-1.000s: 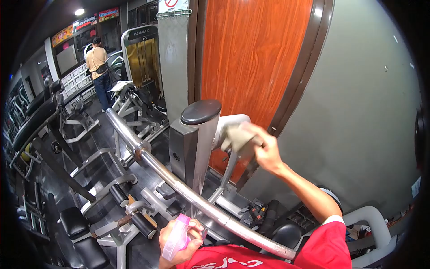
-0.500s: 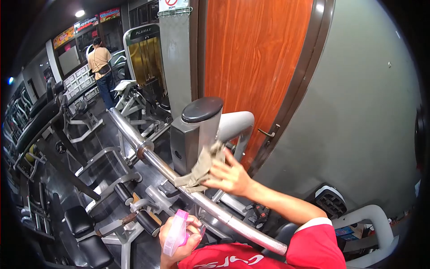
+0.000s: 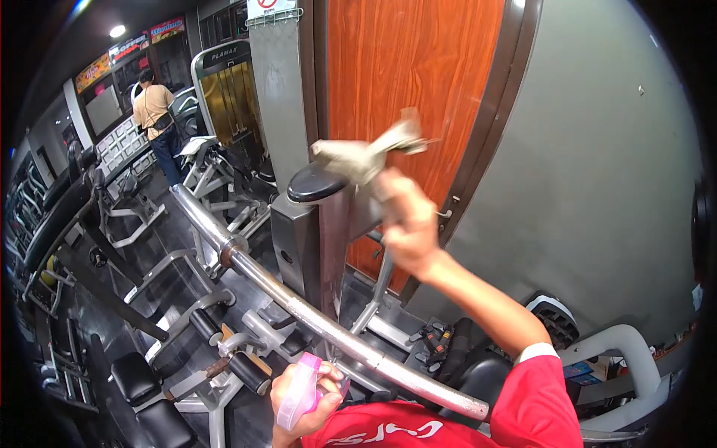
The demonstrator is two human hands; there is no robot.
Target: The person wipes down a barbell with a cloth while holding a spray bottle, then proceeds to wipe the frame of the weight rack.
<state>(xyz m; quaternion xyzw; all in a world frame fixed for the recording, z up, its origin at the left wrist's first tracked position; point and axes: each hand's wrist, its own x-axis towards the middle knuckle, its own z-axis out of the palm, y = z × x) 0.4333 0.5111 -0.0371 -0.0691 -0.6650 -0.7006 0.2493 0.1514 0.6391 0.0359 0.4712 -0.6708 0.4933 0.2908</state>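
Note:
My right hand [image 3: 412, 224] grips a crumpled greyish-beige cloth [image 3: 357, 158], slightly smeared by motion. The cloth overlaps the black rounded cap [image 3: 314, 187] on top of the machine's upright post, and one end of it flares up in front of the door. Low in the view, my left hand [image 3: 323, 412] is wrapped around a pink translucent spray bottle [image 3: 300, 392]. A long metal bar [image 3: 321, 322] runs diagonally between the two hands, worn and shiny along its length.
A wooden door [image 3: 411, 75] and a grey wall [image 3: 590, 172] stand behind the post. Padded gym machines with black seats [image 3: 136, 373] fill the left. Further back, a person in a tan shirt [image 3: 153, 107] faces away. A grey tubular frame [image 3: 635, 351] curves at right.
My right hand has lifted the cloth up from the metal bar to the top of the post. My left hand keeps hold of the spray bottle, nearly unmoved.

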